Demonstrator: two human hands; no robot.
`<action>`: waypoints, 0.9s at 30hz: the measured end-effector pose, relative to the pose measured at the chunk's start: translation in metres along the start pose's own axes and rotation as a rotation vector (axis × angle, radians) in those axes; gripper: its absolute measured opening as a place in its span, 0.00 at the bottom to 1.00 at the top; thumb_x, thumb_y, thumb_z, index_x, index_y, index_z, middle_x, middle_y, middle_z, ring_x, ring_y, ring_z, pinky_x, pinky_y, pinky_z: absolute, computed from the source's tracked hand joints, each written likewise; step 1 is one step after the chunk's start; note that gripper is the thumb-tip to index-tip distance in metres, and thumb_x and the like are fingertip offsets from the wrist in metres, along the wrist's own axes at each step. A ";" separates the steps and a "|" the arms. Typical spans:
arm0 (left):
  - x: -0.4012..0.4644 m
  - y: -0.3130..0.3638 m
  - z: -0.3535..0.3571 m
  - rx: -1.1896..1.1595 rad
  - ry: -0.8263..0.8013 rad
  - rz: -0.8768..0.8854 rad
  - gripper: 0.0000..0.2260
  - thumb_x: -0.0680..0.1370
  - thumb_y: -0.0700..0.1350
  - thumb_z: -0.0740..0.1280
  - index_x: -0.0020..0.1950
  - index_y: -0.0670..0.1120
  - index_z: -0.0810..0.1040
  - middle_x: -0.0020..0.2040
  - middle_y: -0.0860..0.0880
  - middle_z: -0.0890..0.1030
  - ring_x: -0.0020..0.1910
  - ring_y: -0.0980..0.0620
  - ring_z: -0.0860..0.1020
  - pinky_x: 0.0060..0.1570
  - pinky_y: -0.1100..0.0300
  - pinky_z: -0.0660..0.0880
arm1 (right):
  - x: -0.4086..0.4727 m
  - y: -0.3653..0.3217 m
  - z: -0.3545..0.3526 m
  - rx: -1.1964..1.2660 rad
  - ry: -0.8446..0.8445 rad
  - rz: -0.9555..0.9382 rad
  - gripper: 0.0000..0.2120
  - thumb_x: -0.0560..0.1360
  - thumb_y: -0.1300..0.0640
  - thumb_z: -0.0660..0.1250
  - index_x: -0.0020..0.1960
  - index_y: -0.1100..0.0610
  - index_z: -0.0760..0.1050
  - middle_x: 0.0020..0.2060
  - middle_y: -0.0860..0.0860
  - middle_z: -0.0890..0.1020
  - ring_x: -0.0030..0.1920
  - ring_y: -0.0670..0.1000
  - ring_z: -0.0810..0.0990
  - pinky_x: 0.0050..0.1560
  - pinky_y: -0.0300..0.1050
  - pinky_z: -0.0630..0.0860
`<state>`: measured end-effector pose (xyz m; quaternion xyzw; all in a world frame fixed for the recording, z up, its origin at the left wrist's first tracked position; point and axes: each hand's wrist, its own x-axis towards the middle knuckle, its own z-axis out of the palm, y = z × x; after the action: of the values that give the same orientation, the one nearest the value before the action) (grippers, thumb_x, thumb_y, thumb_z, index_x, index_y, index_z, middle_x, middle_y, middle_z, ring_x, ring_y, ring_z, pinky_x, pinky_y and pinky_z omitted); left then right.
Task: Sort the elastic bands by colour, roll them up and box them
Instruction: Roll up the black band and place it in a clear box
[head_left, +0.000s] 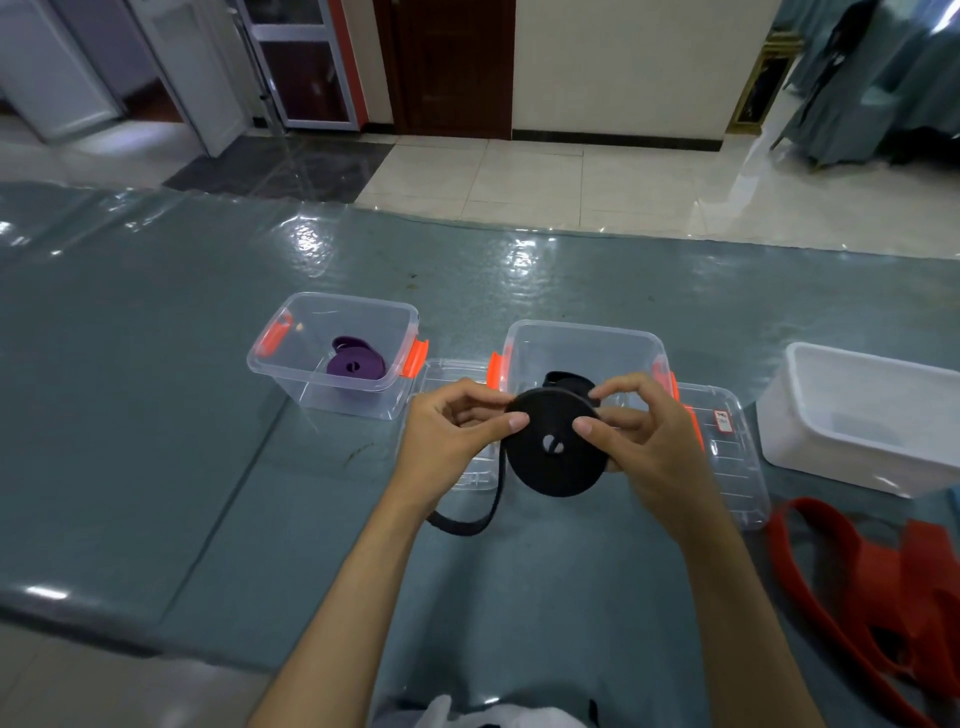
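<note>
The black elastic band roll (553, 441) is being held above the table (156, 415), in front of a clear box (584, 345). The left hand (452, 434) and right hand (647, 441) are pinching its rim, thumbs pressing its face, a loose tail (480, 514) hanging down.

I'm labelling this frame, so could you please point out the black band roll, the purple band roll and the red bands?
black band roll (553, 441): head view, flat face of the coil.
purple band roll (356, 365): head view, top of the coil.
red bands (862, 577): head view, middle of the loose heap.
</note>
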<state>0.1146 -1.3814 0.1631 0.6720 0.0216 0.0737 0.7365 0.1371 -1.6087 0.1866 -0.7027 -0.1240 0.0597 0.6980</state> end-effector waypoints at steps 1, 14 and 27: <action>0.000 -0.001 0.001 -0.010 0.005 -0.004 0.10 0.70 0.39 0.83 0.49 0.46 0.88 0.46 0.44 0.88 0.47 0.46 0.87 0.52 0.58 0.83 | 0.000 0.000 -0.001 -0.020 -0.016 -0.009 0.17 0.77 0.64 0.76 0.61 0.49 0.79 0.48 0.56 0.89 0.46 0.53 0.90 0.37 0.42 0.84; 0.003 0.010 -0.013 0.005 -0.199 -0.102 0.13 0.72 0.37 0.81 0.55 0.47 0.88 0.53 0.44 0.88 0.55 0.46 0.87 0.54 0.61 0.81 | -0.003 0.006 -0.003 -0.014 -0.180 0.022 0.24 0.76 0.60 0.76 0.70 0.44 0.80 0.57 0.50 0.88 0.55 0.53 0.89 0.46 0.44 0.86; 0.008 0.013 -0.008 0.069 -0.190 -0.061 0.11 0.72 0.38 0.81 0.52 0.47 0.88 0.50 0.46 0.89 0.51 0.47 0.88 0.52 0.62 0.81 | -0.001 0.012 0.002 -0.050 -0.072 -0.019 0.18 0.72 0.63 0.80 0.57 0.54 0.77 0.52 0.52 0.88 0.50 0.54 0.89 0.43 0.49 0.87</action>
<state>0.1205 -1.3712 0.1756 0.6998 -0.0252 -0.0136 0.7137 0.1367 -1.6070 0.1743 -0.7162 -0.1572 0.0751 0.6758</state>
